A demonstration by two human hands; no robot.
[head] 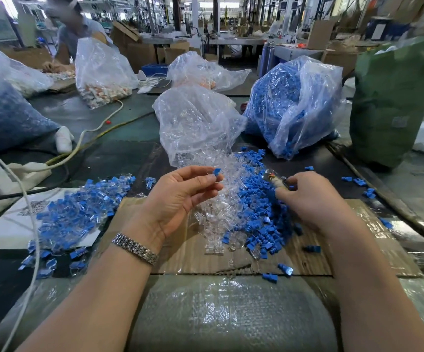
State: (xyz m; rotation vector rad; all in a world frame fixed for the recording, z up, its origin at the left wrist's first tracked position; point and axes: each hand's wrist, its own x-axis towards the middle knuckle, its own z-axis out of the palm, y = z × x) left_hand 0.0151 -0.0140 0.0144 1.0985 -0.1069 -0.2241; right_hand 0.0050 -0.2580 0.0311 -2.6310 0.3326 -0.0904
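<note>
a dark green table (119,158) stands in a big work hall, with a sheet of cardboard (307,260) lying near the middle. the left hand (180,196) is lifted, palm up, and pinches a small blue-and-clear piece (216,172) at its fingertips, just over the clear pieces (218,214). the right hand (315,196) curls down over the blue pieces (261,212) and grips a small tube-like thing (275,180) — too blurry to name. farther off, a clear bag (198,123) spills clear pieces onto the cardboard. far right, a second bag (289,97) is full of blue pieces. on the left — a heap of joined pieces (78,214).
</note>
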